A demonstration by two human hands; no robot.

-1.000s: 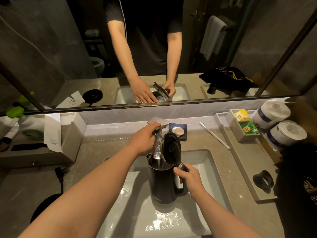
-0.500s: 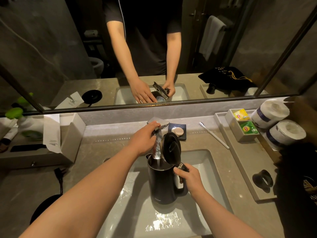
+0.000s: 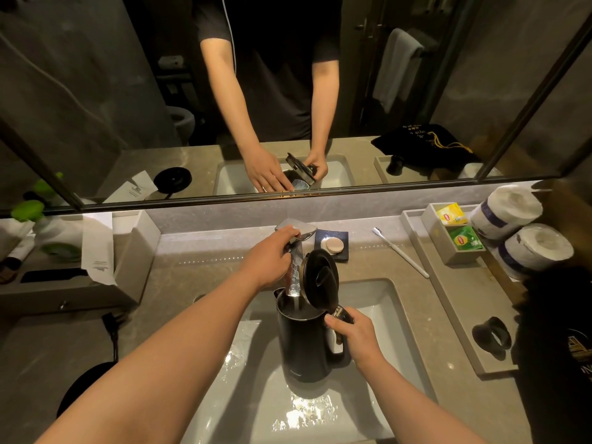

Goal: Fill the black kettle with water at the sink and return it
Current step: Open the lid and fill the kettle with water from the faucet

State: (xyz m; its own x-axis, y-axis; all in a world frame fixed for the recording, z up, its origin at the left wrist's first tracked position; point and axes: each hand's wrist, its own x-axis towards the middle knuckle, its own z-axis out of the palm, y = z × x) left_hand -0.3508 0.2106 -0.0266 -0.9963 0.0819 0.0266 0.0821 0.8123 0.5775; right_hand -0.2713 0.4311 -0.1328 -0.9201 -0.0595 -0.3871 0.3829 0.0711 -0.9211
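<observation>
The black kettle stands upright in the white sink with its round lid flipped open. My right hand grips its handle on the right side. The chrome faucet reaches over the kettle's mouth, and a stream of water runs from its spout into the kettle. My left hand is wrapped around the faucet just under its flat lever. The kettle's round black base lies on the counter at the lower left, partly hidden by my left arm.
A soap dish and a toothbrush lie behind the sink. A grey tray at right carries tea bags, two paper rolls and a black ring. A grey box with a paper slip stands at left. A mirror spans above.
</observation>
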